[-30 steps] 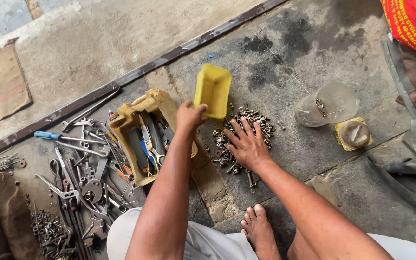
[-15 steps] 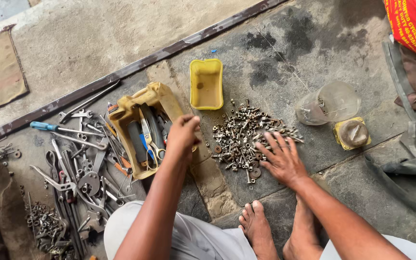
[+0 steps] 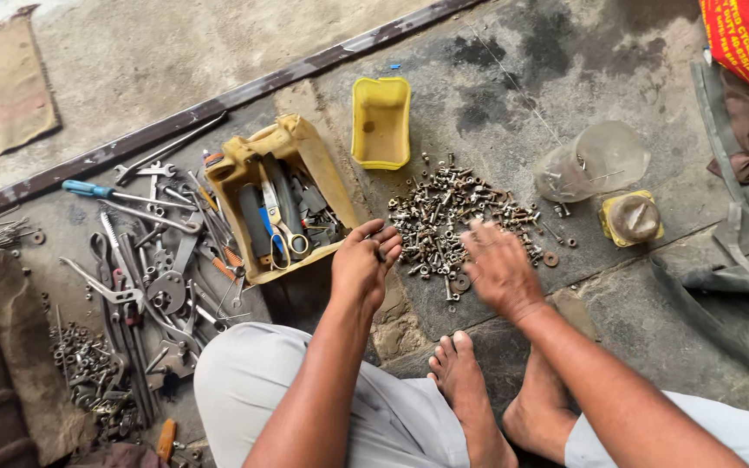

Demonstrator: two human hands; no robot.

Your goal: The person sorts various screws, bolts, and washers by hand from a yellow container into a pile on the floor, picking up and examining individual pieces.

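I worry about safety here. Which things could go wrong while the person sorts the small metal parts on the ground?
The bare foot rests close to the pile of nuts and bolts, so a sharp piece may hurt it. Some parts already lie apart from the pile near the clear jar and may get lost. The right hand spreads over the pile, so rough edges may scratch its fingers.

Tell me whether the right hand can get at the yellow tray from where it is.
Probably yes. The right hand hovers over the pile of nuts and bolts, and the yellow tray lies just beyond it, open and uncovered.
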